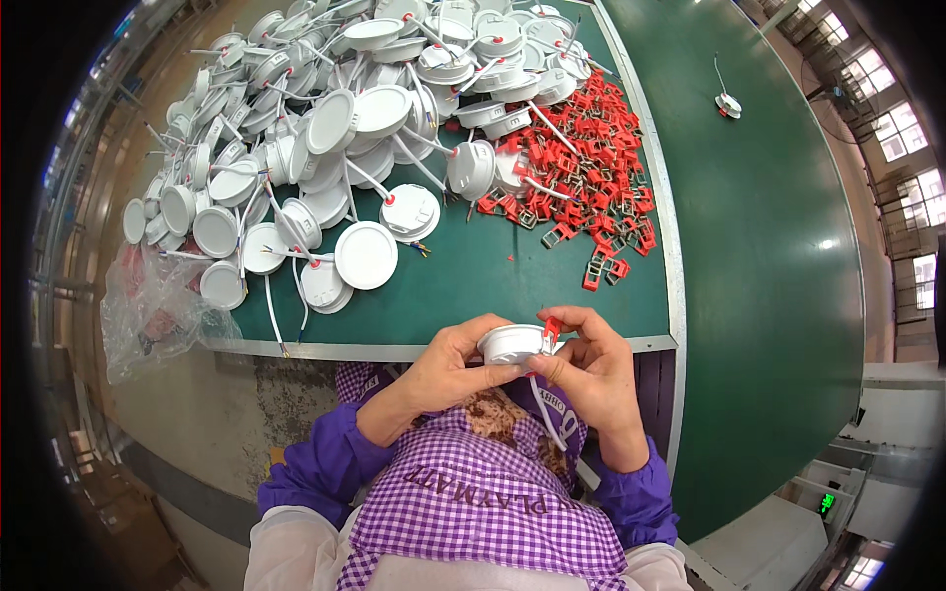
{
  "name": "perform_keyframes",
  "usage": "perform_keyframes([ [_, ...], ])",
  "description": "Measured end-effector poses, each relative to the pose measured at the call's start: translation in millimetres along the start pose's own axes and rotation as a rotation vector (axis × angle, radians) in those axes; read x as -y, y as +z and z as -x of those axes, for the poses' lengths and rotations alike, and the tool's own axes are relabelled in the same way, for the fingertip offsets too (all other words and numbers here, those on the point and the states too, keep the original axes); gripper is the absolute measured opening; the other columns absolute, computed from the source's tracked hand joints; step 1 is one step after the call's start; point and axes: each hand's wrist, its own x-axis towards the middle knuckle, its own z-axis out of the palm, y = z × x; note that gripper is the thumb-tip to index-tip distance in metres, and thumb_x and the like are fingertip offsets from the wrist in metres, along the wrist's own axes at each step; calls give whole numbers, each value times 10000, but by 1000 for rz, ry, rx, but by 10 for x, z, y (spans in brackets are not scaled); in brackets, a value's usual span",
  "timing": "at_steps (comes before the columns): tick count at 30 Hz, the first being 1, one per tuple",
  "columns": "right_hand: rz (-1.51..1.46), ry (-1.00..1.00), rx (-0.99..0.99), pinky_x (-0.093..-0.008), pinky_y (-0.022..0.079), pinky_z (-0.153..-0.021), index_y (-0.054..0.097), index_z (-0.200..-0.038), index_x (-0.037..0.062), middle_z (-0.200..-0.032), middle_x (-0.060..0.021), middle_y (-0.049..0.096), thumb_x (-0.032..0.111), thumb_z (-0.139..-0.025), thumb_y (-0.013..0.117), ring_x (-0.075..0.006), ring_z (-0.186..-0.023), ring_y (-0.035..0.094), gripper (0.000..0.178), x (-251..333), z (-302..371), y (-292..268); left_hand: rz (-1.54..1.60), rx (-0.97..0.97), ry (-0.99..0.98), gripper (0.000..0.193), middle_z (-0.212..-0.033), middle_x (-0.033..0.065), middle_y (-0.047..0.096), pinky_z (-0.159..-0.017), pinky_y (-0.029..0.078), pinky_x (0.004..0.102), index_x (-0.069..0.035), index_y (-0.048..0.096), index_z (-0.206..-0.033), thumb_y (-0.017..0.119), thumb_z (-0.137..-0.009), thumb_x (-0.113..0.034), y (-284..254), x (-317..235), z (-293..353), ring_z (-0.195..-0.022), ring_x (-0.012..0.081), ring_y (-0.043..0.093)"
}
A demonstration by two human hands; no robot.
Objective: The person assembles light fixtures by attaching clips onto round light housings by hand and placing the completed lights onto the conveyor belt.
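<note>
Close to the table's near edge, my left hand point(448, 364) grips a round white downlight point(509, 345) by its side, thumb underneath and fingers at the rim. A white cable hangs down from the lamp over the apron. My right hand point(591, 369) pinches a red clip point(551, 333) against the lamp's right side; whether it is seated there I cannot tell. Beyond my hands lies a heap of red clips with metal springs point(581, 158). Left of those clips, a large pile of white downlights point(355, 118) with short cables covers the green table.
A crumpled clear plastic bag point(158, 315) hangs at the table's left front corner. To the right, past a pale metal edge point(675, 295), runs a long green surface point(769, 295) carrying one lamp with a cable point(728, 106) at its far part.
</note>
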Motion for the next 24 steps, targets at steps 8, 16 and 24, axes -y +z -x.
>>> perform_keyframes([
  [8,534,-377,-813,-228,503,-625,597,-1234,-10,-1057,-63,624,-25,-860,676,-103,-744,626,383,296,-148,-1185,-1535,-410,312,741,-1421,121,478,-1130,278,482,-123,503,-1387,744,-692,-35,-512,-745,95,-1377,368,358],
  [16,883,-347,-293,-398,512,-715,647,-1132,51,-1034,-159,616,87,-820,735,-336,-823,640,326,-215,-609,-635,-1946,-365,205,754,-1471,196,371,-1092,326,484,-89,479,-1398,589,-677,106,-1070,-634,134,-1358,403,360],
  [24,894,-275,-208,-423,500,-729,564,-1027,10,-962,-177,590,-12,-744,739,-360,-842,620,333,-318,-710,-561,-1525,-493,525,649,-1367,191,493,-1045,390,451,-19,495,-1374,662,-748,24,-504,-1238,227,-1239,387,483],
])
